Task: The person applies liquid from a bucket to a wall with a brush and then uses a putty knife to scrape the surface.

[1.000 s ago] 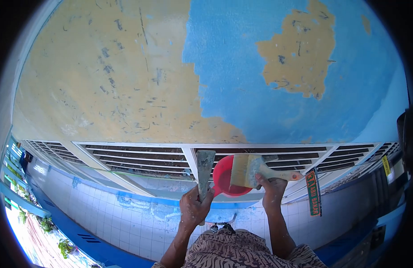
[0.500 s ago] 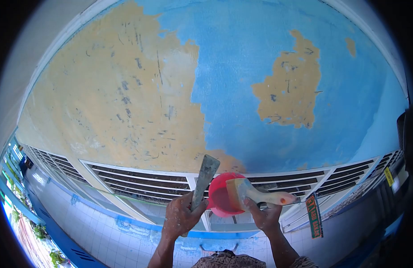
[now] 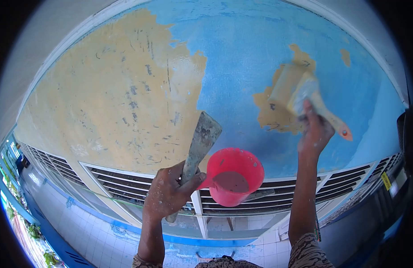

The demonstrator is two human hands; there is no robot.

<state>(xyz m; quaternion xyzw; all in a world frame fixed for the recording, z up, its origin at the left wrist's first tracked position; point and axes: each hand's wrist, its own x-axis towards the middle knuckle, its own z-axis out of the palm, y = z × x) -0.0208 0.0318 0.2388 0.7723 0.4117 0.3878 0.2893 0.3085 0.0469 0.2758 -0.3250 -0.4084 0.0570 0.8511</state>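
My left hand [image 3: 167, 194] is closed around a paint-stained scraper [image 3: 202, 136], its blade pointing up. The same hand grips the handle of a pink dipper [image 3: 256, 172], which has some liquid in the bottom. Up on the right, my right hand [image 3: 316, 134] holds a wide paintbrush [image 3: 307, 91] by its pale handle. Its bristles, blurred by motion, are over the tan patch [image 3: 278, 124] in the blue part of the wall [image 3: 231, 85]; whether they touch the wall is hard to tell.
Worn tan surface [image 3: 108, 98] with dark marks covers the wall's left side. Slatted vents [image 3: 126, 183] with white frames run below the wall. Pale floor tiles [image 3: 90, 232] lie underneath. A blue ledge [image 3: 45, 219] and plants [image 3: 34, 231] stand at left.
My right hand has lifted the paintbrush from the dipper up and right to the tan patch. My left hand, with the scraper and dipper, has shifted slightly; the scraper blade stands higher.
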